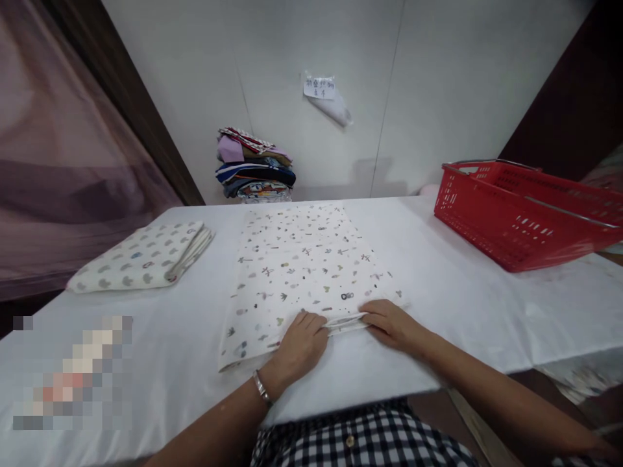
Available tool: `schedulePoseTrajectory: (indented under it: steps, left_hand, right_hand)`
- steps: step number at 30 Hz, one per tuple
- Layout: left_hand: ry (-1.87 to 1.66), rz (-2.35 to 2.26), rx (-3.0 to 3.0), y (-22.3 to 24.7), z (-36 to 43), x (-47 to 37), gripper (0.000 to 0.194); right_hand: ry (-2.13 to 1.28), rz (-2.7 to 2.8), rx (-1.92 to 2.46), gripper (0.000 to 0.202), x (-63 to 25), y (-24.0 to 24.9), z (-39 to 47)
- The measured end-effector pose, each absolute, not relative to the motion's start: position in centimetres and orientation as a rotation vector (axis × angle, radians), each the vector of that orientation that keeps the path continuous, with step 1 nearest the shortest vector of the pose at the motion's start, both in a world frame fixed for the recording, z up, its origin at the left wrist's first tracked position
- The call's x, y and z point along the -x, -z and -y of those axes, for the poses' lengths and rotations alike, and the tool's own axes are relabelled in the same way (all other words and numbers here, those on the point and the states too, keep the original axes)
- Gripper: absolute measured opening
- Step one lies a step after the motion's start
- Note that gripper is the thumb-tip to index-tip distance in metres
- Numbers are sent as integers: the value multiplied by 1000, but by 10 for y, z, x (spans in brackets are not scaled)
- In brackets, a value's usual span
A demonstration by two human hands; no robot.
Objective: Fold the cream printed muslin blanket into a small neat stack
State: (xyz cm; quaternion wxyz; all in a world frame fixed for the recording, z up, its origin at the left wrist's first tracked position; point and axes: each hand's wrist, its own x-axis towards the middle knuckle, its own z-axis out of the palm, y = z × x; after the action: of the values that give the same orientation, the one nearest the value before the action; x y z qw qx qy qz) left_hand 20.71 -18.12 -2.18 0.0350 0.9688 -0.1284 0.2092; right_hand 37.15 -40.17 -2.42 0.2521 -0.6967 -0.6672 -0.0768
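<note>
Both the left hand (302, 345) and right hand (395, 326), nearly closed, pinch the near edge of a printed cloth (302, 279) lying flat on the table (413, 253); lining up its gaping layers with even tension should prevent creases.

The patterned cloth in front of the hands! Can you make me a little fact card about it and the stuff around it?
Main thing: patterned cloth, white with small printed pictures
Place: spread on the white-covered table
Left hand: holding the cloth's near edge
Right hand: holding the same edge, farther right
Between the hands: the edge gapes slightly, showing layers
On the left: folded cloth with grey shapes
On the right: red basket with holes
At the back: stack of fabrics
On the wall: paper note
</note>
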Motion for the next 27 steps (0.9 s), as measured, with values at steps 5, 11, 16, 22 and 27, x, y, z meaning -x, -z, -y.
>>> schedulePoseTrajectory:
  steps: [5,11,16,22,27]
  left_hand:
    - [-661,415,-2934,24,178,-208,13]
    - [-752,394,-2916,31,179,-204,17]
    - [-679,288,-2934,36,180,-201,18]
    - [-667,211,-2897,48,180,-202,20]
    - [-739,210,-2905,54,181,-206,23]
  right_hand:
    - [-63,1622,1885,39,-372,28,414]
    - [86,1089,2209,27,-410,33,416]
    - [-182,855,2552,36,-435,14,413]
    - [-418,698,2624,59,-434,13,414]
    - [-511,597,2736,70,-432,19,418]
